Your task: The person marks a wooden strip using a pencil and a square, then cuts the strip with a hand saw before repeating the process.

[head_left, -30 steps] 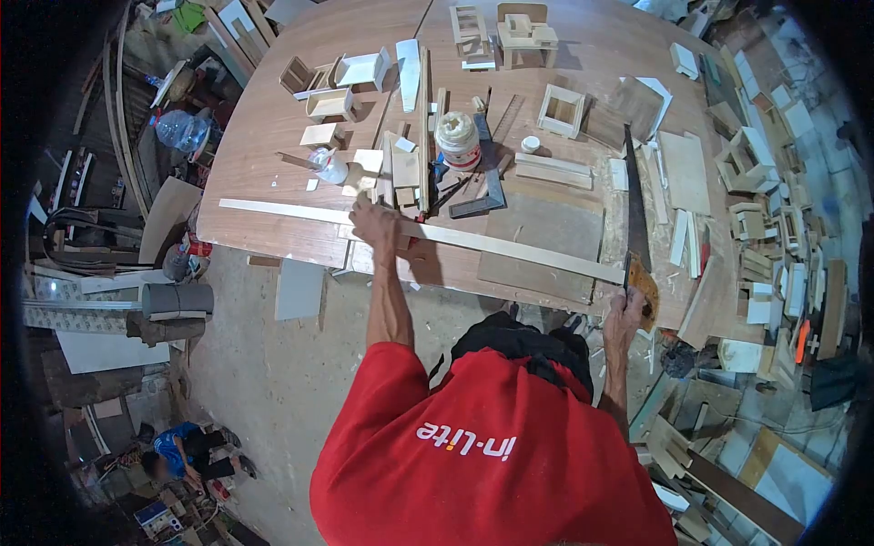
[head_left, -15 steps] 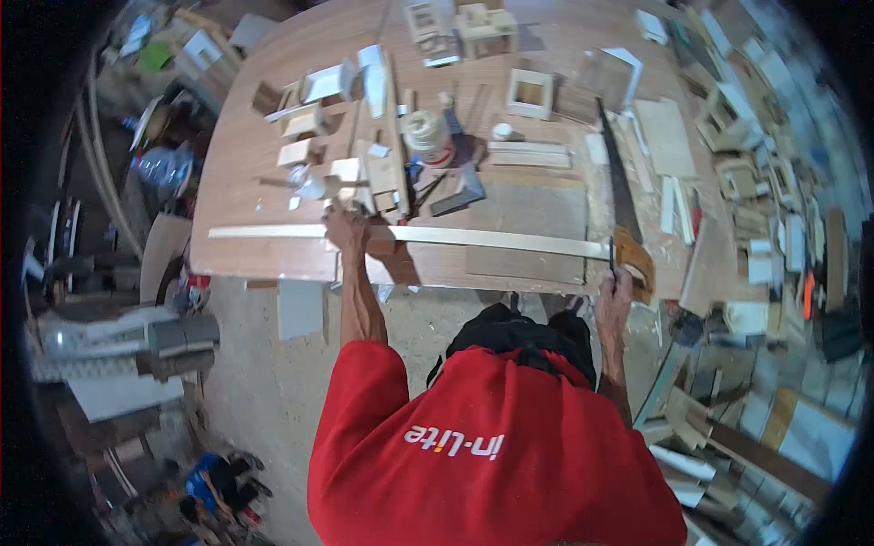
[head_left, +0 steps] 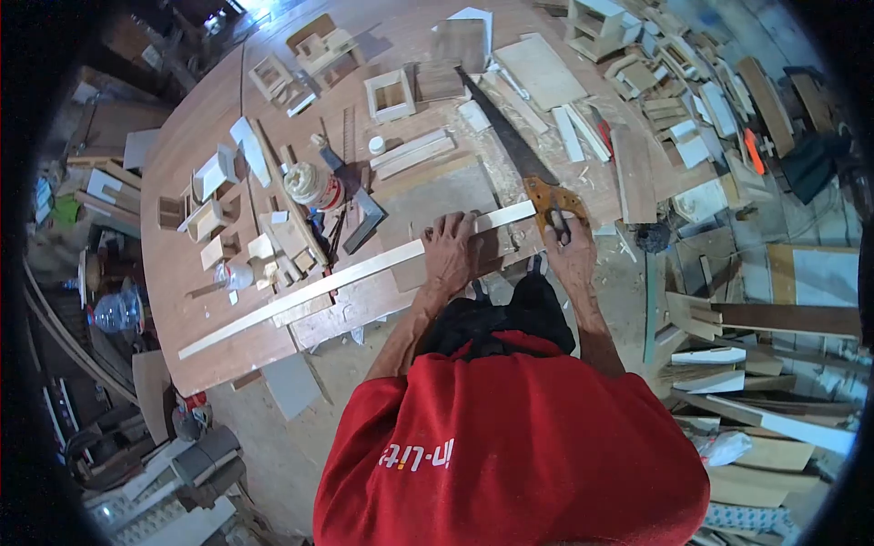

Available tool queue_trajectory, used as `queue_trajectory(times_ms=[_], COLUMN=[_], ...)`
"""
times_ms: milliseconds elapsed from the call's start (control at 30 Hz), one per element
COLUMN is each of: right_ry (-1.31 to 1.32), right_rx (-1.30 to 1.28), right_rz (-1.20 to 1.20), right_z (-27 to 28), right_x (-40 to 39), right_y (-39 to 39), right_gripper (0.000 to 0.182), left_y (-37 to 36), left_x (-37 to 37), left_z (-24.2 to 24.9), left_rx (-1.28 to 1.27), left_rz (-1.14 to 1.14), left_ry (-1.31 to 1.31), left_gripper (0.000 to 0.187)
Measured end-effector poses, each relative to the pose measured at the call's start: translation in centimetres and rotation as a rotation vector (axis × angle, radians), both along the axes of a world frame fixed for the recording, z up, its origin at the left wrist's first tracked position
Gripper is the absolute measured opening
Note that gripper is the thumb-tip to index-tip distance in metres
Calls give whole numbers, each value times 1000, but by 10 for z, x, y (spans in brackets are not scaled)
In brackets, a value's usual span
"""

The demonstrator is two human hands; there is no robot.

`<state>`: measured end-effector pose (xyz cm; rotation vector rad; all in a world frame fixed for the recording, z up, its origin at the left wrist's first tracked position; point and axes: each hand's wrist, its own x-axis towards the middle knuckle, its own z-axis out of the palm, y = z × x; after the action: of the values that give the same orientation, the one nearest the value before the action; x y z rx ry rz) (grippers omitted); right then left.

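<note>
A long pale wooden strip [head_left: 355, 267] lies slantwise along the near edge of the table. My left hand [head_left: 449, 250] is closed over it near its right end, fingers curled across the top and pressing it down. At the strip's right end is a handsaw [head_left: 510, 132], its dark blade pointing away from me and its brown wooden handle nearest. My right hand [head_left: 571, 255] has its fingers closed at that handle; part of the grip is hidden. A grey board [head_left: 442, 196] lies just beyond the strip.
A glue jar [head_left: 312, 186] and a dark-bladed try square [head_left: 366, 221] stand beyond the strip. Small wooden box pieces [head_left: 391, 95] sit farther across the wooden table [head_left: 200, 118]. Wood offcuts [head_left: 710, 109] are piled on the right. Curved boards [head_left: 756, 419] lie on the floor side.
My left hand has shifted along the strip toward its right end. My right hand has left the strip's end and is now at the saw handle. The view has turned to the right.
</note>
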<state>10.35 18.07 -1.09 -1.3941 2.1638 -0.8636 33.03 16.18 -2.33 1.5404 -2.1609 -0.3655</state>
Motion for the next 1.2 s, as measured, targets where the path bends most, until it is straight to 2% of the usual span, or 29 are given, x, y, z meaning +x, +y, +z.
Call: queue_trajectory(times_ms=[67,100,200,233,267,333,467,567,733,800,833,900,967,1000,1067,1100,1200], right_ry=[149,123,296,269,267,296,249,376,372,375,410,395,368,368,144,142,14], right_rx=[5,29,-19,142,141,103,81,85,198,194,136,109,108,107,87,90,-9], right_rz=[95,71,114,129,122,178,122,34,53,38,70,41,-3,1,21,19,41], right_z=[-13,-9,4,0,-3,-10,-34,-40,-19,-24,-21,-19,-25,-24,-22,-23,-23], right_x=[-6,-6,-6,-10,-11,-13,-21,-21,-17,-20,-22,-22,-29,-29,-27,-26,-20], right_y=[4,5,3,1,0,-4,-11,-26,-51,-58,-59,-61,-61,-59,-51,-47,-32], right_gripper=[35,43,48,58,58,55,52,45,43,43,43,43,43,43,36,36,26], left_y=[-2,-4,-6,-6,-7,-8,-8,-9,-14,-21,-27,-37,-39,-40,-43,-41,-36], left_x=[-7,-10,-12,-12,-11,-9,-10,-8,3,19,29,57,66,77,104,115,134], left_z=[-11,-12,-15,-14,-13,-19,-17,-26,-15,-21,-21,-26,10,9,0,-2,-5], left_rx=[1,-15,-48,-31,-14,-25,-25,-44,-9,-37,68,-40,87,87,224,226,248], left_rz=[-24,-9,5,2,0,-6,-3,11,20,115,202,404,696,701,733,730,483], left_ry=[-8,-14,-30,-24,-19,-8,34,42,56,40,72,30,-192,-192,-388,-391,-477], left_gripper=[49,48,43,41,39,39,36,36,36,36,39,45,54,54,64,64,67])
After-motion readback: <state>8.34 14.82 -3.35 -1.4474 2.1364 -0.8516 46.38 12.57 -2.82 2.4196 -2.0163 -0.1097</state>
